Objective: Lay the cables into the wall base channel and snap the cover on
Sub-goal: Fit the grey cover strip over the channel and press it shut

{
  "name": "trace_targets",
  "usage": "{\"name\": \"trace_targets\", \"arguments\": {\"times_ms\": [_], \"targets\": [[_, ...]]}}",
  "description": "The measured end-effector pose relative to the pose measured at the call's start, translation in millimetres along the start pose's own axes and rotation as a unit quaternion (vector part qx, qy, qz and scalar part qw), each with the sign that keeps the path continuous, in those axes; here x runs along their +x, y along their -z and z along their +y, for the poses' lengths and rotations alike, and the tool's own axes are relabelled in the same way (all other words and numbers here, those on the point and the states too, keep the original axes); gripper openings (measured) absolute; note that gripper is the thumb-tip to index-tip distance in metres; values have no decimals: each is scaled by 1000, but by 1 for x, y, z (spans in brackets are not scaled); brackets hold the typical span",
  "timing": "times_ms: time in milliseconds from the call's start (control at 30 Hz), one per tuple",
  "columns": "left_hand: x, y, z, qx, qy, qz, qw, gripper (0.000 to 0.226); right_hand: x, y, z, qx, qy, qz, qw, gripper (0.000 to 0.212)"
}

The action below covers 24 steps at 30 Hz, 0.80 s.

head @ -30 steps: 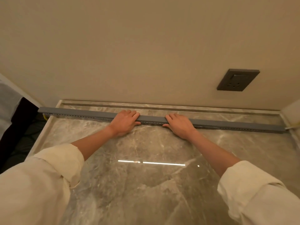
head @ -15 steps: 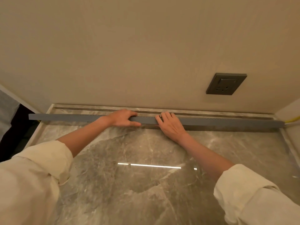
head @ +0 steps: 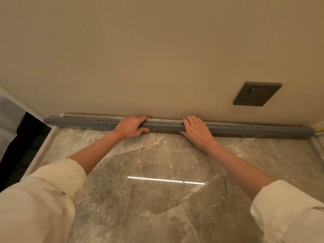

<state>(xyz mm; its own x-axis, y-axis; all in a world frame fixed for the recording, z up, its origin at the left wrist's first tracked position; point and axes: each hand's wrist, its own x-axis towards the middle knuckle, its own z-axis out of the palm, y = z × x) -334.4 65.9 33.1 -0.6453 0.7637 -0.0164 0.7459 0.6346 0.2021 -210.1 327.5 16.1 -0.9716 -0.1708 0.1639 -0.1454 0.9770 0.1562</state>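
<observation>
A long grey cover strip (head: pixel 164 126) with a row of small holes along its top lies against the foot of the beige wall, spanning nearly the full width of the marble floor. My left hand (head: pixel 130 127) grips it left of centre, fingers over the top and thumb on the front face. My right hand (head: pixel 196 131) clasps it right of centre in the same way. A yellow cable (head: pixel 319 134) sticks out past the strip's right end. The channel and any other cables are hidden behind the strip.
A dark grey wall socket (head: pixel 257 94) sits on the wall above the strip's right part. The glossy marble floor (head: pixel 157 199) has a pale border (head: pixel 37 158) on the left, with a dark gap and white fabric (head: pixel 8 116) beyond it.
The strip has gone from the floor a short way out to the base of the wall. Both hands moved with it and spread further apart, now wrapped over its top.
</observation>
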Motion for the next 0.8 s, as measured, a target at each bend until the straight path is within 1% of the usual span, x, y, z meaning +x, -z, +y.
{"name": "trace_targets", "arguments": {"times_ms": [100, 200, 333, 467, 600, 800], "targets": [[-2, -2, -1, 19, -14, 30, 999, 31, -5, 0, 15, 35, 7, -28, 999, 40], [-3, -3, 0, 40, -22, 42, 998, 33, -15, 1, 26, 69, 5, -39, 997, 39], [-2, 0, 3, 50, -25, 59, 997, 31, -17, 4, 26, 100, -24, -10, 995, 35], [1, 7, -1, 47, -35, 58, 997, 26, -12, 5, 26, 81, -34, 12, 996, 31], [7, 12, -2, 41, -37, 48, 997, 23, -5, 6, 30, 81, -44, 13, 996, 33], [-1, 6, -3, 42, -24, 54, 997, 44, -5, 0, 29, 79, -54, -6, 995, 36]]}}
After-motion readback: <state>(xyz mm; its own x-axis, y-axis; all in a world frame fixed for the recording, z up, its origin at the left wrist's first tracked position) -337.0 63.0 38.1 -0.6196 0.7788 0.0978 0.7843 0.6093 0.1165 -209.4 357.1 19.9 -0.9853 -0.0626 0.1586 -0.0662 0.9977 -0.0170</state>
